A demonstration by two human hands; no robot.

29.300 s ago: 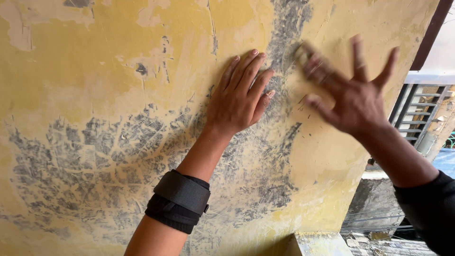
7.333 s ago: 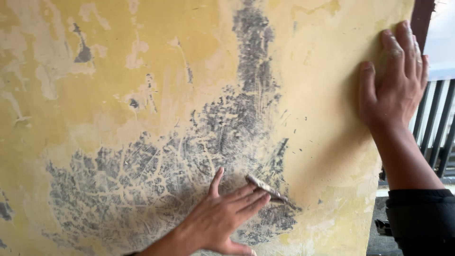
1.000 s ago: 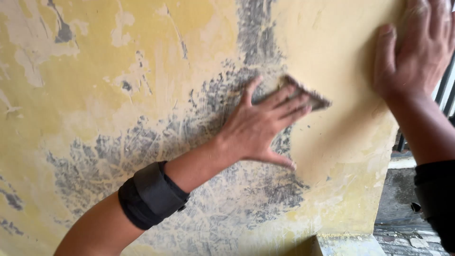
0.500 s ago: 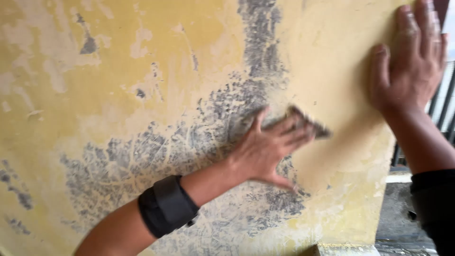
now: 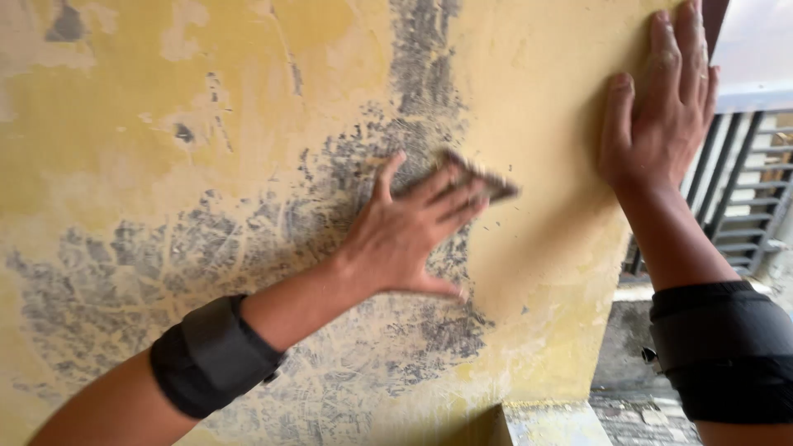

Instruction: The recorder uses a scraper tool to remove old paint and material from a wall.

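Where the view begins at its lower edge, two forearms rise toward a yellow wall (image 5: 537, 124), each wrapped in a black wrist band (image 5: 211, 355); the one on the right forearm sits at the lower right. The left hand (image 5: 405, 231) lies flat against the wall near the middle of the view, fingers together and stretched out, thumb spread below, pressing a small flat piece of sandpaper (image 5: 483, 177) against the surface. The sandpaper shows only as a dark, blurred corner sticking out past the fingertips, at the boundary between the scraped grey patch (image 5: 165, 272) and the smoother yellow paint to its right. The right hand (image 5: 661, 107) rests open and flat on the wall close to its right edge, fingers pointing up and slightly apart, holding nothing. The grey patch spreads from the lower left across to beneath the left hand and runs upward in a narrower dark streak toward the top of the wall; it is crossed with pale scratch marks. Paler, chipped spots break the yellow paint in the upper left. At the foot of the wall a short ledge (image 5: 553, 421) juts out. Beyond the right edge of the wall, farther off, stands a dark metal railing (image 5: 743, 190) with pale daylight above it.
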